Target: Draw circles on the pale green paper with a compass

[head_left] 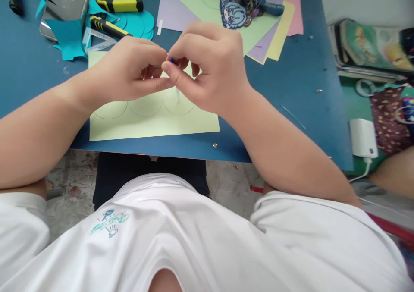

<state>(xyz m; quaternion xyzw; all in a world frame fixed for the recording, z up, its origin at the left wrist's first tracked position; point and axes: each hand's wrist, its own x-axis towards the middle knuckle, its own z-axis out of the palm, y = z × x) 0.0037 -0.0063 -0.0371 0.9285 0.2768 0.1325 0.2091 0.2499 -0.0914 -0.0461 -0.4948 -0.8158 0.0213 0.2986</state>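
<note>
My left hand (129, 70) and my right hand (207, 65) meet fingertip to fingertip above a pale green paper sheet (152, 121) that has three circles drawn on it. Both hands are closed in a pinch on a small thin object with a dark blue end (171, 60); a thin pale tip hangs from it toward the sheet. Most of the object is hidden by my fingers. The sheet lies flat on the blue table (291, 89).
Teal paper scraps and cut circles (139, 22), two yellow-and-black handles (119, 5) and a clear ruler (97, 42) lie at the back left. A stack of coloured sheets (271, 37) with a keychain (236, 11) lies behind. A white charger (364, 136) sits right.
</note>
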